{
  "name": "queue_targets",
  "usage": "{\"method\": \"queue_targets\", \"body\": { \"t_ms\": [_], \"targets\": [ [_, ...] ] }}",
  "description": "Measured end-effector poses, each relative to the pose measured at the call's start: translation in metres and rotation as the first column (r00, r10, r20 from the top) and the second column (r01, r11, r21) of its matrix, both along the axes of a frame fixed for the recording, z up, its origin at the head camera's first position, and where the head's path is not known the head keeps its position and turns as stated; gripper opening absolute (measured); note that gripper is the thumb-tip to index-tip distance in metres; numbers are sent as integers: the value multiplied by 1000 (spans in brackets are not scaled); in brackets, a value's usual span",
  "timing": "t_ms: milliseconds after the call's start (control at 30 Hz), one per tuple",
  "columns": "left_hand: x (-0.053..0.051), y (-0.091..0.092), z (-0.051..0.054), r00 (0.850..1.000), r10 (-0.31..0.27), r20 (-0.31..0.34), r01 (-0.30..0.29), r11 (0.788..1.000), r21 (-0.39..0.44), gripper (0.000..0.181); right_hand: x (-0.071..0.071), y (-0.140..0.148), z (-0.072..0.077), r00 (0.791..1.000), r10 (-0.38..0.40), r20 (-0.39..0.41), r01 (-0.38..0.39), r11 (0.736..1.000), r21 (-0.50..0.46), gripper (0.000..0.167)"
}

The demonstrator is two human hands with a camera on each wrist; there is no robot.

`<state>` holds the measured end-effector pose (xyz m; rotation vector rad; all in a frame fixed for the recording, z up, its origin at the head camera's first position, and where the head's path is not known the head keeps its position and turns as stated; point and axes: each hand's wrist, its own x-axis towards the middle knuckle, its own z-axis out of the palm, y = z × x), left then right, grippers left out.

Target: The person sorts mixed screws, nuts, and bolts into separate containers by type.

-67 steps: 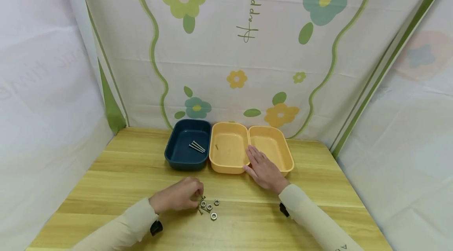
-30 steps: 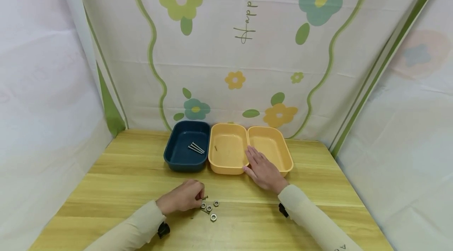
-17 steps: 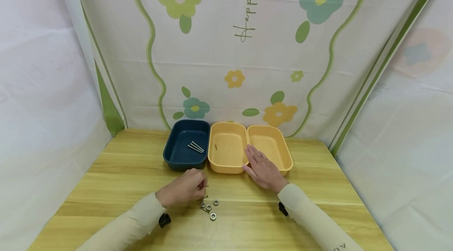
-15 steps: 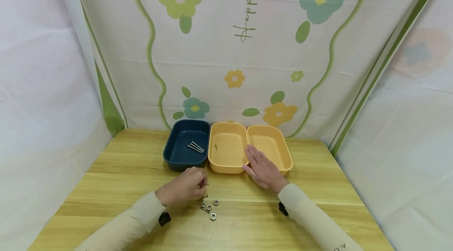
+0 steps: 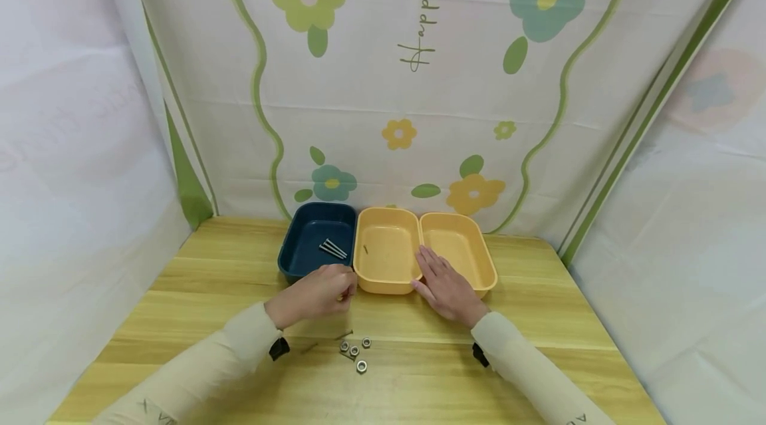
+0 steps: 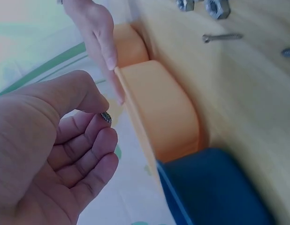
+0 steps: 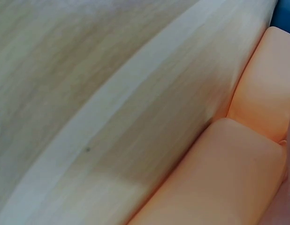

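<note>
My left hand (image 5: 317, 292) pinches a small screw (image 6: 106, 117) between thumb and index finger; only its threaded end shows. It hovers at the near edges of the blue box (image 5: 316, 282) and the middle yellow box (image 5: 387, 286), hiding part of the blue one. My right hand (image 5: 449, 288) lies with straight fingers across the adjoining rims of the two yellow boxes, the right one (image 5: 487, 259) included. Behind the left hand on the table are several nuts (image 5: 362, 366) and a few loose screws (image 5: 344, 334).
Long screws (image 5: 333, 249) lie in the blue box. One small screw (image 5: 366, 249) is inside the middle yellow box. All three boxes stand side by side at the back of the wooden table (image 5: 419, 378), against a flower-printed cloth (image 5: 359, 92).
The left hand has picked a screw out of the pile near the nuts and carried it forward to the front of the boxes. The right hand has stayed in place.
</note>
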<state>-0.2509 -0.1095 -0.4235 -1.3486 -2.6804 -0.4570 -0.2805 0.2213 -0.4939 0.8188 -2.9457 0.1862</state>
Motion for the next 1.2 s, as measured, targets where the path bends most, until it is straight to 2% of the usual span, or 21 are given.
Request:
{"method": "queue_targets", "body": {
  "t_ms": [300, 533, 700, 933, 1067, 1200],
  "targets": [
    [-16, 4, 24, 994, -33, -105, 33, 999, -4, 21, 0, 0, 0, 1000, 3, -5, -3, 1000, 4, 73],
    [-28, 13, 35, 984, -41, -171, 35, 999, -42, 22, 0, 0, -1, 1000, 8, -14, -8, 1000, 1, 73],
    [-40, 20, 38, 971, -66, -229, 51, 996, -71, 19, -1, 0, 0, 1000, 11, -7, -11, 1000, -6, 73],
    [-58, 33, 42, 963, -76, -257, 58, 995, -75, 17, -1, 0, 0, 1000, 5, -6, -5, 1000, 9, 73],
    [-71, 39, 39, 963, -78, -258, 63, 996, -67, 17, -1, 0, 0, 1000, 8, -24, -8, 1000, 8, 73],
    [-84, 46, 33, 972, -68, -226, 56, 997, -58, 18, -1, 0, -1, 999, 15, -32, -15, 1000, 4, 72]
  ]
}}
